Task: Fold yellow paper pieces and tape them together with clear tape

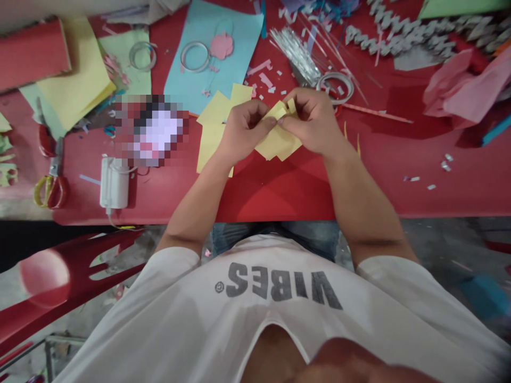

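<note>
Both my hands pinch the same piece of folded yellow paper (275,142) above the front of the red table. My left hand (245,127) grips its left upper edge between thumb and fingers. On the other side, my right hand (313,119) holds the upper right part, where small folded flaps stick up. The two thumbs almost meet at the top of the paper, and the fingers behind it are partly hidden. More yellow paper pieces (209,143) lie just left of and under my left hand.
Scissors (54,181), a white power bank (114,183) and a blurred-out phone-like object (159,133) lie to the left. Behind are a light blue sheet (175,80), tape rolls (195,56), silvery strips (295,53) and paper scraps. Crumpled pink paper (471,90) sits at right.
</note>
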A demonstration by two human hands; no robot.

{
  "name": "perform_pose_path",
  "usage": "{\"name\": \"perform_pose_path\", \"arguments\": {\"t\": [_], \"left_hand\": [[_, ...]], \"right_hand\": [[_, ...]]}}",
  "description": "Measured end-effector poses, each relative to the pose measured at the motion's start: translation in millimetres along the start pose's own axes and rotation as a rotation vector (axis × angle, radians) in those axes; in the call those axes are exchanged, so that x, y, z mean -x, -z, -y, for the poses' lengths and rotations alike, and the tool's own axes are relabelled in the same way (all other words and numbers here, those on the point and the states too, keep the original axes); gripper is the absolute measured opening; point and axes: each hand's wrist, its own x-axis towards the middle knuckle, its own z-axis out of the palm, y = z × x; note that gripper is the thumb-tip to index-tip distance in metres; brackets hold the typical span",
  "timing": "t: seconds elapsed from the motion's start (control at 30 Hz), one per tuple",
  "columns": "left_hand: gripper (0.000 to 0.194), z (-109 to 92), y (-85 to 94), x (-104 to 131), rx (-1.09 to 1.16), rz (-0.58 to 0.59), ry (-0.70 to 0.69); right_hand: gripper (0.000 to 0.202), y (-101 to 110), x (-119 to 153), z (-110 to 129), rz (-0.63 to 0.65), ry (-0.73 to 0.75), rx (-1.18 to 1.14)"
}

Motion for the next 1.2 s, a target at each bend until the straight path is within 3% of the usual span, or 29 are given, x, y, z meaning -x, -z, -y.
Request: {"name": "perform_pose_path", "arguments": {"t": [0.27,0.43,0.7,0.93,1.1,1.2], "left_hand": [[0.027,-5.2,-6.2,-2.0,0.081,-0.013,0.043],[0.025,-2.3,-5.6,-2.0,0.053,-0.047,0.011],[0.029,-3.0,-4.7,1.0,-0.073,-0.012,-0.128],[0.020,4.2,-2.7,-2.6,-0.128,-0.007,-0.264],[0.040,10.5,-2.8,-6.1,-0.142,-0.014,-0.309],[0.039,11.9,-2.9,-6.6,-0.117,0.005,-0.328]], "right_hand": [[0.017,-1.4,-0.4,3.4,0.041,0.156,-0.038],[0.029,-2.7,-0.1,0.8,0.009,0.078,-0.025],[0.043,-5.5,-2.9,-1.4,-0.053,-0.022,-0.191],[0.050,-5.5,-4.5,-6.4,-0.041,0.101,-0.089],[0.048,-6.9,-4.7,-7.1,-0.068,0.107,-0.069],[0.043,-8.3,-6.4,-11.7,-0.086,0.101,-0.093]]}}
